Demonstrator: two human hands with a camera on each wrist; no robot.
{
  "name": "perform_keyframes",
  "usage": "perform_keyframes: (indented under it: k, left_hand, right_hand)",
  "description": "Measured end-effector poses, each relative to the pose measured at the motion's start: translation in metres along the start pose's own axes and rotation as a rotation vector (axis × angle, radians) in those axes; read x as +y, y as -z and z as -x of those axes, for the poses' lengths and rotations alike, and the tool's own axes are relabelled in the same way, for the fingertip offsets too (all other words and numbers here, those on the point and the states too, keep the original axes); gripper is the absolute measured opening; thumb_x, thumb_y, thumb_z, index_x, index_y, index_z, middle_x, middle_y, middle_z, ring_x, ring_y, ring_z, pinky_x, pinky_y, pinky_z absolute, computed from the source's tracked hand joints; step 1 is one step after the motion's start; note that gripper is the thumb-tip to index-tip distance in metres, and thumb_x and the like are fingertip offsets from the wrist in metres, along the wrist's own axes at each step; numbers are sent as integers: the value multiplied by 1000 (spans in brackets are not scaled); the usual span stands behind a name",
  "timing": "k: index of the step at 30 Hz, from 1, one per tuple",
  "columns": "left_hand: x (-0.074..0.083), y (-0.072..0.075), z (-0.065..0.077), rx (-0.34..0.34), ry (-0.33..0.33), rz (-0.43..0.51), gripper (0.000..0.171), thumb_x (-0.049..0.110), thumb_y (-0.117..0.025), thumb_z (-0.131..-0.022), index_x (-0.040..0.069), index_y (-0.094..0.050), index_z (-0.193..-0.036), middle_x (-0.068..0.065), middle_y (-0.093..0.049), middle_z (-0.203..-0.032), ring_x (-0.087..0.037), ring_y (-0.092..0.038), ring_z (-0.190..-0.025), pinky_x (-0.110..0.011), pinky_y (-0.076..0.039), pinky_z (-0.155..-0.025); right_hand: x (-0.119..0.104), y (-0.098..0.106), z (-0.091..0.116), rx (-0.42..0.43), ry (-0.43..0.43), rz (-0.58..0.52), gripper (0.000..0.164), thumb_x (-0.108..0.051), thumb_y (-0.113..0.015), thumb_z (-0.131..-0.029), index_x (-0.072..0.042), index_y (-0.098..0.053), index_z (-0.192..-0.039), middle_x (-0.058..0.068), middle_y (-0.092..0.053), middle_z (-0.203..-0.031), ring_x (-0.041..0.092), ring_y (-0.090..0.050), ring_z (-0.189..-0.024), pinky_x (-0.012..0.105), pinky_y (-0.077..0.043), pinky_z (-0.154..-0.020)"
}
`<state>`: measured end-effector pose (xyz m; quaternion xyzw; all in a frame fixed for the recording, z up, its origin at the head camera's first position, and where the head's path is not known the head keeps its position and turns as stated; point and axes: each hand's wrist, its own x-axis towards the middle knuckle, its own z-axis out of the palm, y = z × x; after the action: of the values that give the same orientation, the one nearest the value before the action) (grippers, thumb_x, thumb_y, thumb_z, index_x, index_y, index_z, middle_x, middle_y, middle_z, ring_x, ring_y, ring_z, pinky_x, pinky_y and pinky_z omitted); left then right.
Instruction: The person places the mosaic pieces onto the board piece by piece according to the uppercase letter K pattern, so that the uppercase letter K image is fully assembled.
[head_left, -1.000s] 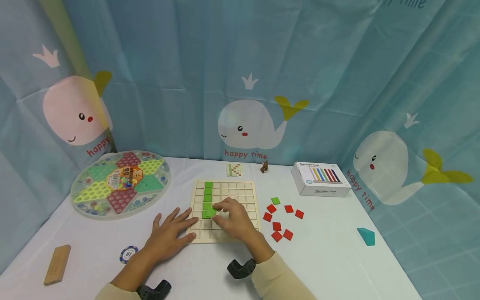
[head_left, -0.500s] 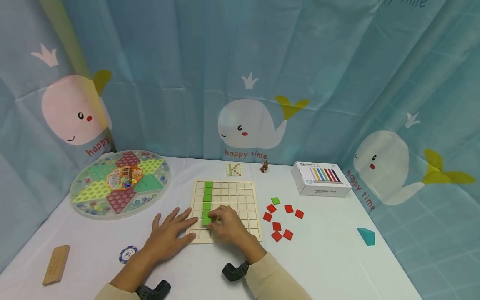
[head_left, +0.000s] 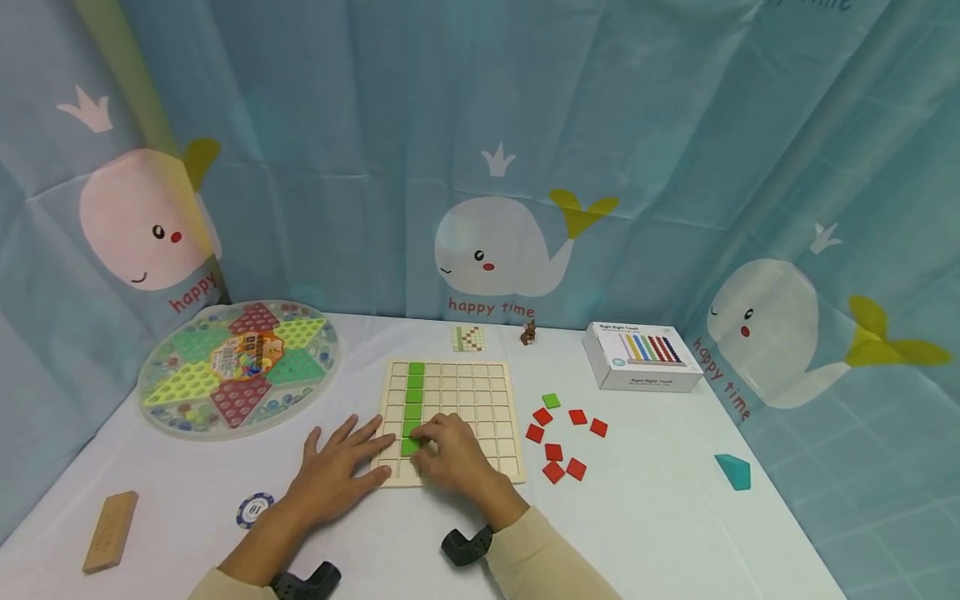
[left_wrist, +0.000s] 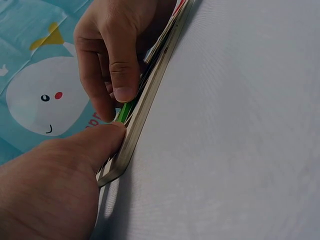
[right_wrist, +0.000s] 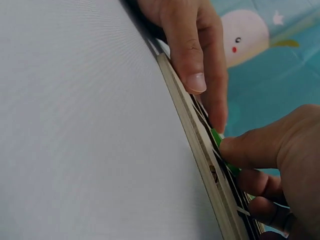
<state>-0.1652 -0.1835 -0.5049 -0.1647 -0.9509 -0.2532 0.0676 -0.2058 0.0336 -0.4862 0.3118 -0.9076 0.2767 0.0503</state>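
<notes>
A wooden grid board point(head_left: 468, 417) lies on the table, with a column of green square tiles point(head_left: 414, 397) near its left side. My right hand point(head_left: 453, 454) is over the board, thumb and index finger pinching the nearest green square tile point(head_left: 408, 448) at the column's lower end. In the right wrist view this green tile point(right_wrist: 216, 138) shows low between the board's grid ridges, partly covered by fingertips. My left hand point(head_left: 333, 475) rests with spread fingers at the board's left edge, fingertips over the rim. Its thumb point(left_wrist: 107, 137) lies against the board's near left corner in the left wrist view.
Right of the board lie several red tiles point(head_left: 553, 452) and one loose green tile point(head_left: 551, 401). Behind it are a pattern card point(head_left: 468, 338) and a small figurine point(head_left: 528, 332). A box point(head_left: 641, 358), Chinese checkers board point(head_left: 240, 367), wooden block point(head_left: 110, 532), poker chip point(head_left: 255, 510) and teal piece point(head_left: 733, 472) lie around.
My right hand has come nearer to me and slightly left with the green tile, which now lines up with the column's lower end. My left hand has stayed in place.
</notes>
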Motion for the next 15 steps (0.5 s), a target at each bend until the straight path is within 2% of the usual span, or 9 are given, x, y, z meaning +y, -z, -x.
perform_keyframes:
  k: [4, 10, 15]
  left_hand:
    - [-1, 1, 1, 7, -5, 4, 48, 48, -66, -88, 23, -65, -129, -3, -45, -146, -40, -28, -137, -71, -3, -102]
    - [-2, 0, 2, 20, -8, 12, 47, 48, -66, -88, 23, -66, -128, -4, -45, -146, -41, -29, -137, -71, -4, -101]
    - [-2, -2, 1, 10, -6, 9, 48, 50, -65, -88, 24, -65, -129, -3, -44, -146, -39, -28, -137, -71, -3, -102]
  right_hand:
    - [0, -1, 0, 6, 13, -20, 26, -17, -75, -80, -13, -74, -106, -10, -64, -94, 6, -49, -81, 21, -42, -71]
    - [-2, 2, 0, -21, -29, -87, 26, -16, -73, -83, -13, -74, -108, -12, -67, -97, 3, -48, -80, 18, -41, -70]
    - [-1, 19, 3, 9, -48, -154, 22, -15, -72, -86, -10, -73, -108, -9, -67, -91, 8, -53, -84, 22, -46, -72]
